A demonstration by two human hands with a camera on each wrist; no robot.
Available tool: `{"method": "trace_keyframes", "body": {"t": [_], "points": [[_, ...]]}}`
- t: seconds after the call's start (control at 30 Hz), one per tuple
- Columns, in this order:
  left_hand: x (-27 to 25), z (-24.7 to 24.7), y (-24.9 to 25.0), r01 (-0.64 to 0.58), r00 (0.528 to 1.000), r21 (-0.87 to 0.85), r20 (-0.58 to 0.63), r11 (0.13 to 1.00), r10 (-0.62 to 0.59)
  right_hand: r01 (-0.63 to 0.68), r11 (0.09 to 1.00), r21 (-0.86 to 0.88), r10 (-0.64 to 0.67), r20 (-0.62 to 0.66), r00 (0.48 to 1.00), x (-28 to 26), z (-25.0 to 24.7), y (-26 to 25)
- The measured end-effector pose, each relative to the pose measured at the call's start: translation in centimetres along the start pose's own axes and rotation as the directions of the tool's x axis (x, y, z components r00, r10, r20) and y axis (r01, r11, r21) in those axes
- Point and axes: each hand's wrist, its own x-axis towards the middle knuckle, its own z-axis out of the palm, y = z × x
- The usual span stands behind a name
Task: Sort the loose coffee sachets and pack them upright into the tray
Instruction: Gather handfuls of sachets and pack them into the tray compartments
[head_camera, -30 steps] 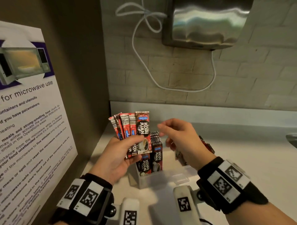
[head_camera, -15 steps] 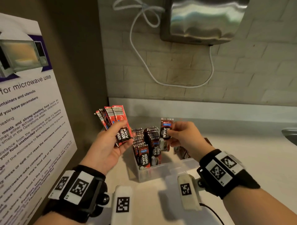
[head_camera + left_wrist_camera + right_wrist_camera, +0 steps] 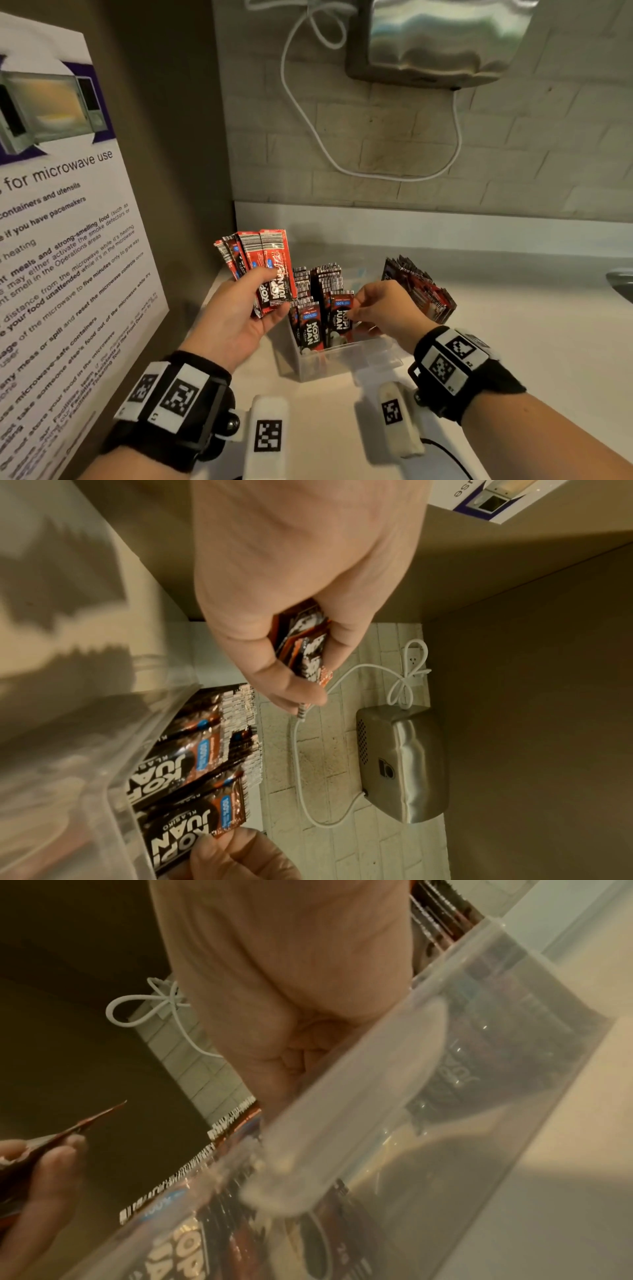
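My left hand (image 3: 239, 308) grips a fanned bundle of red-and-black coffee sachets (image 3: 260, 263) just left of the clear plastic tray (image 3: 342, 359); the left wrist view shows the same bundle (image 3: 304, 647) between thumb and fingers. Several sachets stand upright in the tray in rows (image 3: 318, 284). My right hand (image 3: 380, 308) pinches one sachet (image 3: 339, 318) by its right edge, upright at the front of the tray, low among the others. In the right wrist view the tray wall (image 3: 377, 1123) hides my fingertips.
A loose stack of sachets (image 3: 421, 291) lies on the counter right of the tray. A microwave-use poster (image 3: 61, 240) stands at the left. A steel dispenser (image 3: 438, 41) with a white cable (image 3: 308, 113) hangs on the brick wall. A sink edge (image 3: 621, 281) shows far right.
My right hand took a sachet from the left hand's fan and has lowered it into the front of the tray. The left hand with its bundle shifted left and slightly down.
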Motion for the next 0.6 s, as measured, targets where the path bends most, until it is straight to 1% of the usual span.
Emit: {"method": "trace_keyframes", "body": {"t": [0.17, 0.47, 0.53, 0.6], "points": [[-0.17, 0.10, -0.32, 0.008, 1.000, 0.024, 0.022, 1.000, -0.008, -0.014, 1.000, -0.002, 0.014, 0.005, 1.000, 0.12, 0.18, 0.10], [-0.49, 0.34, -0.49, 0.017, 0.999, 0.053, 0.050, 0.998, -0.020, 0.002, 1.000, 0.018, -0.002, -0.009, 1.000, 0.09, 0.08, 0.20], [-0.56, 0.41, -0.54, 0.009, 0.998, 0.064, 0.056, 0.998, -0.012, 0.027, 0.998, 0.057, -0.023, -0.069, 0.997, -0.16, -0.14, 0.00], [-0.63, 0.55, -0.65, -0.005, 0.998, 0.084, 0.065, 0.996, 0.000, 0.082, 0.991, 0.101, -0.063, -0.179, 0.982, -0.59, -0.44, -0.61]]}}
